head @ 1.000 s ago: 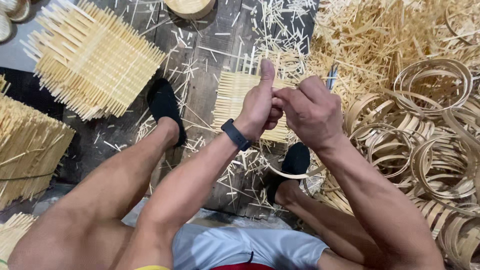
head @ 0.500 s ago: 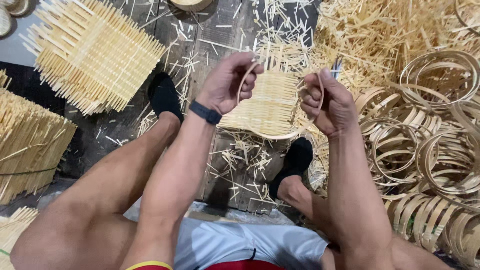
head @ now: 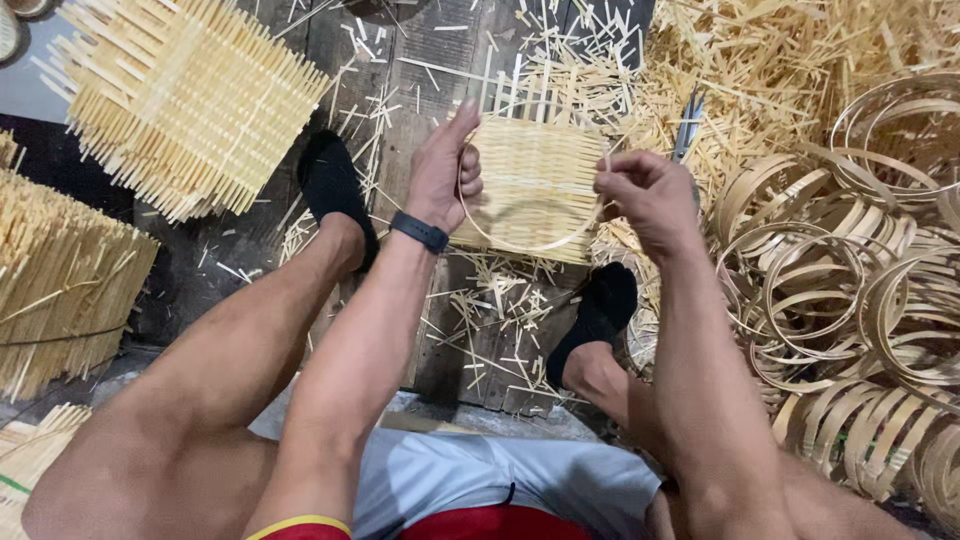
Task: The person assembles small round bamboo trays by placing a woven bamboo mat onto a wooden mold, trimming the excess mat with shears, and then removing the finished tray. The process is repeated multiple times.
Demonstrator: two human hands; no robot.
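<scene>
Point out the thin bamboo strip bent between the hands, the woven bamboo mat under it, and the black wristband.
bamboo strip point(head: 520, 247), head view, bottom of its curved loop.
woven bamboo mat point(head: 535, 175), head view, middle of the weave.
black wristband point(head: 419, 232), head view, band on the left wrist.

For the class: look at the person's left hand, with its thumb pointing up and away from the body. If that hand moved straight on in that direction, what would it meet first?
Probably the loose bamboo splinters scattered on the dark wooden floor beyond the left hand. The woven bamboo mat sits beside that line, to its right. Depth is hard to judge from above.
</scene>
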